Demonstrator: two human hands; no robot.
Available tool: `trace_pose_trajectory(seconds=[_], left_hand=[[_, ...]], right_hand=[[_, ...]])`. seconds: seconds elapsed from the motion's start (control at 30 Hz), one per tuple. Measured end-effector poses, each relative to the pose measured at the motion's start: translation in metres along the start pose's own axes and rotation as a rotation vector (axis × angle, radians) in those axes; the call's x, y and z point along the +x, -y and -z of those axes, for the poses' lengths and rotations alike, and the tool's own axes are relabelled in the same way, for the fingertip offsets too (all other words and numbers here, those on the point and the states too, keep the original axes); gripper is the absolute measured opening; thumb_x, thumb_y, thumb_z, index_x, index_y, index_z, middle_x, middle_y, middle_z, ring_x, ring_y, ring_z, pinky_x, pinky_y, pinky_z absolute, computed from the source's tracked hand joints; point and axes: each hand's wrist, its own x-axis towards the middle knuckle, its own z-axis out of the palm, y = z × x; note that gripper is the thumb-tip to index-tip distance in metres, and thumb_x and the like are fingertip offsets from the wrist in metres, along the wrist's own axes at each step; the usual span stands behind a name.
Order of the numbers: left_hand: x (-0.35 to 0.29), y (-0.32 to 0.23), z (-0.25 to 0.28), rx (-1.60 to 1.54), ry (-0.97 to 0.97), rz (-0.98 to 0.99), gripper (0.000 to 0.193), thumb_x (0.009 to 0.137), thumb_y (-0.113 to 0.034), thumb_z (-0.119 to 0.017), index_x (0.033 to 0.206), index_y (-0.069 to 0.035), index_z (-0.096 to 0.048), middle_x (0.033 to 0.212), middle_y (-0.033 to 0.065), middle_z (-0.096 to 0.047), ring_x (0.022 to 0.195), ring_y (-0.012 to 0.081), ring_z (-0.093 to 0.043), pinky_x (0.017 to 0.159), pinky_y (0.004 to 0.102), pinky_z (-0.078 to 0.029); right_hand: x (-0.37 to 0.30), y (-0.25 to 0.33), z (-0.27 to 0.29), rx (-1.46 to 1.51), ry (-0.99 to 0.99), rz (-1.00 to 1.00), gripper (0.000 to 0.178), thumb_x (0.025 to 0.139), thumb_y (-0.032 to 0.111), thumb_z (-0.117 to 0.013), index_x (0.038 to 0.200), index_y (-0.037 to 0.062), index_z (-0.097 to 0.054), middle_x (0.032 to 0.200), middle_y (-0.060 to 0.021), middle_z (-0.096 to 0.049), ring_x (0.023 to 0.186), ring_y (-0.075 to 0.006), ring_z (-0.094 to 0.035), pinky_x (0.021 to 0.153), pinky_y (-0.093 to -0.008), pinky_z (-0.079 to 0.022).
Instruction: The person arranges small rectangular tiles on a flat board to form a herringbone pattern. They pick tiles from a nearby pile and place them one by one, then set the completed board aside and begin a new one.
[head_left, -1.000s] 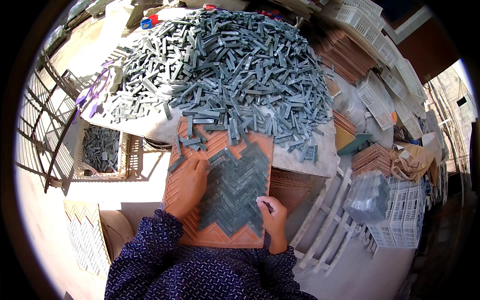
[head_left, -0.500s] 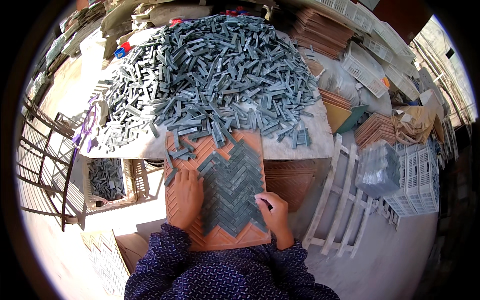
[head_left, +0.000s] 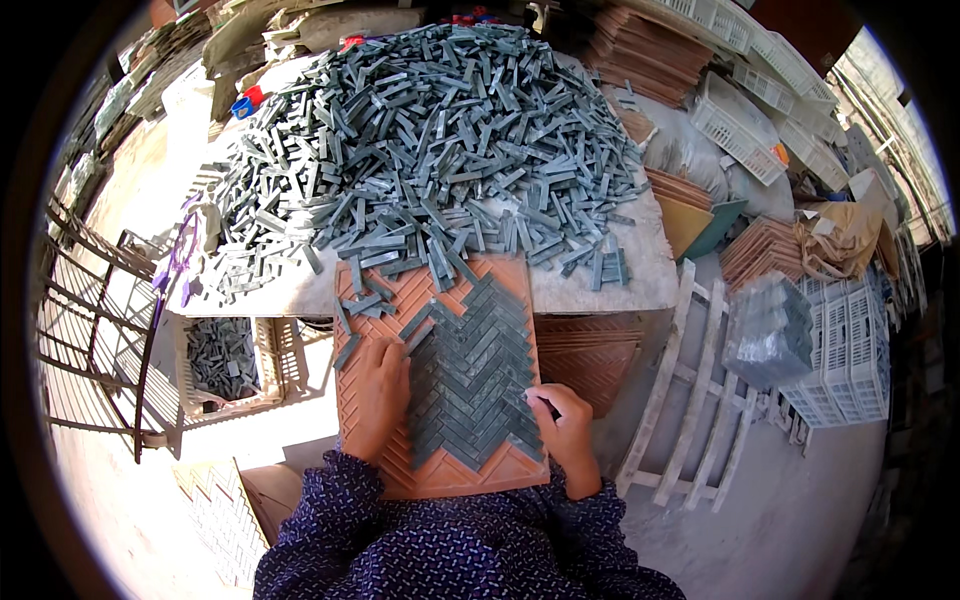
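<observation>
In front of me lies an orange, grooved mould board (head_left: 370, 470), its far end resting at the table's near edge. Dark green-grey stone strips (head_left: 470, 385) fill its middle and right in a herringbone pattern. A few loose strips (head_left: 368, 300) lie on its far left part. My left hand (head_left: 378, 400) rests on the board's left side, fingers curled close together beside a slanted strip (head_left: 418, 338); anything under the fingers is hidden. At the pattern's right edge my right hand (head_left: 568, 430) pinches something small and dark that I cannot make out.
A large heap of stone strips (head_left: 430, 140) covers the table (head_left: 650, 270). A crate of strips (head_left: 265, 360) stands below left, near a metal rack (head_left: 135, 370). To the right are a pale slatted frame (head_left: 690, 390), a plastic-wrapped stack (head_left: 768, 330) and white crates (head_left: 850, 350).
The whole view has shifted slightly to the right. My right hand has moved a little outward along the board's right edge; my left hand stays nearly in place.
</observation>
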Motion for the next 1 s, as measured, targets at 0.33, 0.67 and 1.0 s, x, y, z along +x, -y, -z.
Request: trace_pose_trajectory(seconds=[0.33,0.67,1.0], left_hand=[[-0.001,0.002,0.003,-0.037,-0.033,0.076,0.015,0.079,0.001,-0.061,0.093,0.001,-0.056,0.09,0.0158,-0.055,0.084,0.0339,-0.055,0.072,0.04,-0.045],[0.007,0.005,-0.008,-0.059,-0.015,0.184,0.012,0.079,-0.002,-0.063,0.088,0.0,-0.056,0.085,0.0166,-0.056,0.079,0.0354,-0.056,0.068,0.0422,-0.046],[0.012,0.0,0.016,-0.193,-0.019,0.191,0.005,0.082,0.0,-0.058,0.086,0.001,-0.056,0.085,0.0163,-0.055,0.077,0.0359,-0.057,0.067,0.0405,-0.046]], right_hand=[[0.0,0.001,0.002,-0.029,0.007,0.008,0.01,0.082,0.001,-0.066,0.092,-0.0014,-0.066,0.086,-0.0157,-0.067,0.074,-0.0258,-0.067,0.065,-0.0308,-0.052],[0.001,0.006,0.003,-0.034,0.046,-0.025,0.011,0.083,0.002,-0.066,0.093,-0.0016,-0.067,0.087,-0.0152,-0.067,0.07,-0.0212,-0.066,0.063,-0.029,-0.051],[0.008,0.027,-0.014,-0.023,0.141,-0.027,0.009,0.083,0.002,-0.065,0.09,-0.0025,-0.068,0.083,-0.0128,-0.067,0.072,-0.0185,-0.064,0.064,-0.0272,-0.05]])
